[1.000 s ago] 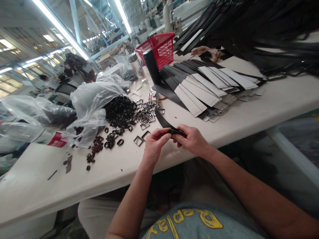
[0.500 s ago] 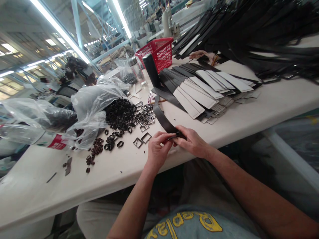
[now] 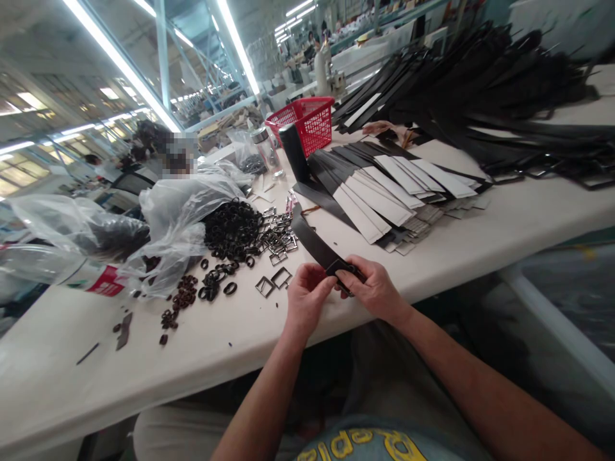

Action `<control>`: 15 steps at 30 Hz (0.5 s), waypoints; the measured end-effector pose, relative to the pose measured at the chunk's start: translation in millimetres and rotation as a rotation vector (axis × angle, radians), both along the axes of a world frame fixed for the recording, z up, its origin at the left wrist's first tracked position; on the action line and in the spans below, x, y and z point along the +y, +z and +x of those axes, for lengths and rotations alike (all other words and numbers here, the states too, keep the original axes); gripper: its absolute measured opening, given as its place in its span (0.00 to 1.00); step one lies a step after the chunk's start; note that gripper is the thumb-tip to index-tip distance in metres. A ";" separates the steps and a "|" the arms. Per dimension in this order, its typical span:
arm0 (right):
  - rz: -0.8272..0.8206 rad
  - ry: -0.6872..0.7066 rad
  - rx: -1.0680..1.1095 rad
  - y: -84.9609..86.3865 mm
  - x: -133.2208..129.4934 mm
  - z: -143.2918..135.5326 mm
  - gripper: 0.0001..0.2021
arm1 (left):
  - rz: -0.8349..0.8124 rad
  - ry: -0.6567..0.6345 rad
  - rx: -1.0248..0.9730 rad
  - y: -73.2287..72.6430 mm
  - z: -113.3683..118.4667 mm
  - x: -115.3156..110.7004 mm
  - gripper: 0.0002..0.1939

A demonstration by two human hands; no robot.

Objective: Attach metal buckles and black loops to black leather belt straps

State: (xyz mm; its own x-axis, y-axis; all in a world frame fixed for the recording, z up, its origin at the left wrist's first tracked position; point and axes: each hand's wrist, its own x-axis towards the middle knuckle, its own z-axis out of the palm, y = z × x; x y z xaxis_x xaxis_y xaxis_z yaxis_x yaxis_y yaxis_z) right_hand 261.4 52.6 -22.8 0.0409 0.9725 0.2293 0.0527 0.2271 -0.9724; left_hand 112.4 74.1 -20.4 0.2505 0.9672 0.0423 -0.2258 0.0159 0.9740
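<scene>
A black strap (image 3: 313,242) curves from the tabletop down to both hands near the table's front edge. My left hand (image 3: 310,296) pinches its near end between thumb and fingers. On the other side my right hand (image 3: 372,287) is closed on the same end, where a dark buckle partly shows under the fingers. Left of the hands lie loose metal buckle frames (image 3: 280,278), and behind them a heap of black loops (image 3: 231,230). Small brown loops (image 3: 185,292) are scattered further left.
Stacked straps with white ends (image 3: 379,192) lie behind my right hand. A red basket (image 3: 307,125), a black cylinder (image 3: 294,153) and a glass jar (image 3: 267,150) stand farther back. Plastic bags (image 3: 177,205) and a clear bottle (image 3: 72,272) are at left; black straps (image 3: 446,83) pile at right.
The strap end in my hands has turned, so its flat face and part of the buckle now show. Both hands sit slightly lower in view, and the camera view has shifted.
</scene>
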 end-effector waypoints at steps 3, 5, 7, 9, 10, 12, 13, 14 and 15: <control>0.001 0.044 -0.045 -2.0 -2.7 0.0 0.10 | -0.070 -0.039 -0.161 5.6 -0.8 2.6 0.22; -0.009 0.093 -0.098 -3.1 -3.9 0.6 0.10 | -0.150 0.011 -0.298 14.3 -4.1 8.8 0.23; -0.027 0.142 -0.148 -3.9 -4.1 1.7 0.10 | -0.208 0.115 -0.401 25.4 -11.8 18.4 0.21; -0.042 0.188 -0.189 -4.3 -3.4 3.2 0.11 | -0.220 0.208 -0.445 35.9 -25.2 28.3 0.19; -0.051 0.218 -0.205 -4.4 -2.9 4.2 0.12 | -0.216 0.242 -0.447 40.0 -34.0 32.1 0.17; -0.069 0.284 -0.229 -3.7 -1.9 6.8 0.13 | -0.207 0.293 -0.431 44.2 -54.6 35.7 0.15; -0.078 0.316 -0.239 -2.9 -1.4 8.6 0.13 | -0.203 0.320 -0.421 44.3 -65.9 35.1 0.14; -0.085 0.348 -0.251 -1.7 -0.9 10.9 0.14 | -0.197 0.350 -0.411 43.3 -77.4 32.9 0.14; -0.093 0.382 -0.268 0.1 -0.1 13.6 0.14 | -0.190 0.386 -0.402 41.4 -89.0 29.5 0.14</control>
State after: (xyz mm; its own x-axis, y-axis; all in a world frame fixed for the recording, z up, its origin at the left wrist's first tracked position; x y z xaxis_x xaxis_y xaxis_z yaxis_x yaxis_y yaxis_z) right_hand 275.0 52.4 -22.7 -0.3719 0.9235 0.0942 0.2343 0.1916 -0.9531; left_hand 23.4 103.7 21.0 -0.1211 0.9851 -0.1222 -0.6013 0.0252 0.7986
